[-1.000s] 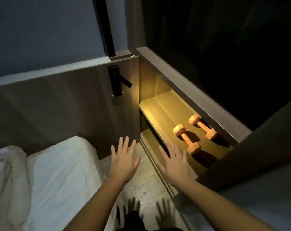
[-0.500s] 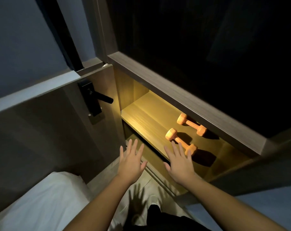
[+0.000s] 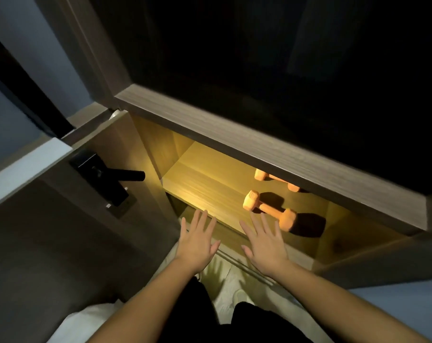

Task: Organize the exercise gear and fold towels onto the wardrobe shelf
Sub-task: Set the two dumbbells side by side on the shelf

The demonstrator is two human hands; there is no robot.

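Observation:
Two orange dumbbells lie on the lit wooden wardrobe shelf [image 3: 205, 191]. The near dumbbell [image 3: 269, 209] is in full view; the far dumbbell [image 3: 262, 175] is half hidden under the board above. My left hand [image 3: 197, 240] and my right hand [image 3: 265, 243] are held out flat, fingers spread, palms down, just in front of the shelf's front edge. Neither hand holds anything. My right fingertips are a short way from the near dumbbell. No towels are in view.
A thick wood board [image 3: 272, 154] overhangs the shelf, with a dark compartment above. A door with a black lever handle [image 3: 121, 175] stands at the left. White bedding [image 3: 91, 323] shows at the bottom left. Pale floor [image 3: 225, 288] lies below my hands.
The view has swung right and closer to the wardrobe. Both hands have stayed spread and empty while moving nearer the shelf edge. The far dumbbell has slipped partly behind the upper board.

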